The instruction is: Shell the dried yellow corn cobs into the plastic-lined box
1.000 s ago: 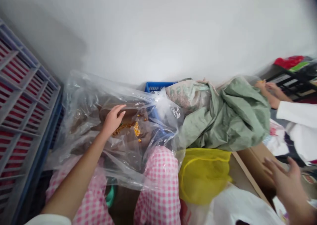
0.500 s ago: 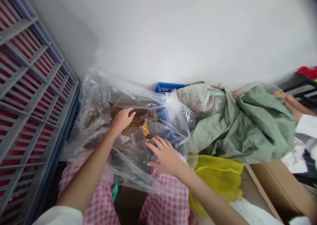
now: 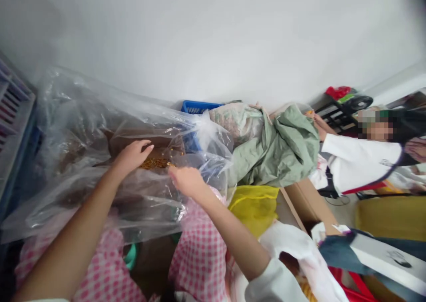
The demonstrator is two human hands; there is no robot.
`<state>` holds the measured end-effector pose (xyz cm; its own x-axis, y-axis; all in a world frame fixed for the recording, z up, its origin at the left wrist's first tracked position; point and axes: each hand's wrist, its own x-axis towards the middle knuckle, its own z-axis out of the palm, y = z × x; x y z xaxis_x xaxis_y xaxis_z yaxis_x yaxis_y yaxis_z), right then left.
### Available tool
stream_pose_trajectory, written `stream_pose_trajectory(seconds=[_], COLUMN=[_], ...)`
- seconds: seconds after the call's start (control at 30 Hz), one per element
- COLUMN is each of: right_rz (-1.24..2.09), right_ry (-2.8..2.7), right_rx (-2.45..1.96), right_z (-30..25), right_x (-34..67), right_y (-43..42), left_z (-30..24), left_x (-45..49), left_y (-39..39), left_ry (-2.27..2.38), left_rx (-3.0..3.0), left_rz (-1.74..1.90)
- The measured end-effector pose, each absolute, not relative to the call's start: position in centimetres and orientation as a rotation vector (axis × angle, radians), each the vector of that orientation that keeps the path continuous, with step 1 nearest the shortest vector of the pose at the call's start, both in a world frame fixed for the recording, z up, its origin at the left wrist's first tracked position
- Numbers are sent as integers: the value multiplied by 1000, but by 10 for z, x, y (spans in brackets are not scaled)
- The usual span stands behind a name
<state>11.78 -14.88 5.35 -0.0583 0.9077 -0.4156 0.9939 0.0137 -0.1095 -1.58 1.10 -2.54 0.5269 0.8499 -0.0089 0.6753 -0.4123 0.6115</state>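
A big clear plastic bag [image 3: 83, 129] lies across my lap over pink checked trousers [image 3: 199, 253]. Yellow-brown kernels [image 3: 155, 163] are heaped in a brown box showing through the bag. My left hand [image 3: 131, 155] rests inside the bag's mouth, fingers curled over the kernels. My right hand [image 3: 186, 181] is at the bag's near edge, right beside the kernels, fingers bent down and mostly hidden from me.
A blue crate [image 3: 198, 107] stands against the white wall. Right of it lie a green cloth sack [image 3: 282, 147], a yellow bag [image 3: 254, 204] and a cardboard box [image 3: 306, 204]. A person in a white sleeve [image 3: 359, 160] works at the right. A blue-grey rack [image 3: 13, 115] is at the left.
My right hand came in from the far right to the bag and now sits at the kernels. The left hand has stayed put. The view has swung to the right.
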Motion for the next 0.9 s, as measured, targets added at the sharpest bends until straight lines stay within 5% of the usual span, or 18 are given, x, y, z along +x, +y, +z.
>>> stream_pose_trajectory(seconds=[0.13, 0.27, 0.43, 0.5, 0.9], right_rz=[-423, -684, -126, -266, -502], right_ry=[2342, 2467, 944, 646, 1277], right_rx=[2566, 2586, 3516, 3532, 3323], right_z=[104, 120, 96, 80, 49], right_x=[110, 105, 155, 163, 114], right_y=[-187, -290, -436, -473, -465], left_z=[-17, -11, -10, -10, -15], left_x=[-13, -9, -1, 3, 29], left_y=[7, 4, -1, -2, -11], left_ry=[1230, 1220, 1261, 1303, 1180], left_rx=[2213, 2196, 2005, 1975, 2006], left_rz=[404, 515, 863, 925, 881])
